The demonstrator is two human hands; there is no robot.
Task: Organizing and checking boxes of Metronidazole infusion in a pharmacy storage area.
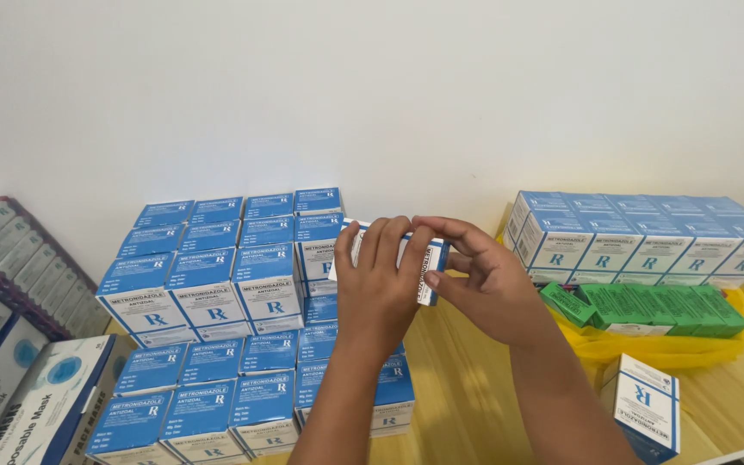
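1. Small blue-and-white carton [430,269], centre of the frame, held upright at the right edge of the tall stack; left hand [378,288] grasps it from the front, fingers curled over its top edge.
2. Right hand [484,284], right of centre, pinches the carton's right end between thumb and fingertips; both hands are closed on the same carton.
3. Handling judgement: the carton looks light and crushable, so a gentle grip at the corners, with its faces kept square to the neighbouring row, should seat it flush.
4. Stacked blue cartons [217,297], left of centre, several layers deep and in tidy rows against the wall.
5. Second block of blue cartons [639,237], upper right, one row high.
6. Green flat boxes [647,306], right, lying on a yellow plastic bag [647,349].
7. Single blue carton [643,405], lower right, standing alone near the tabletop edge.
8. Face-mask boxes [19,387], lower left, leaning.
9. Tabletop [467,387], pale wood grain; wall [389,95] plain white, evenly lit.
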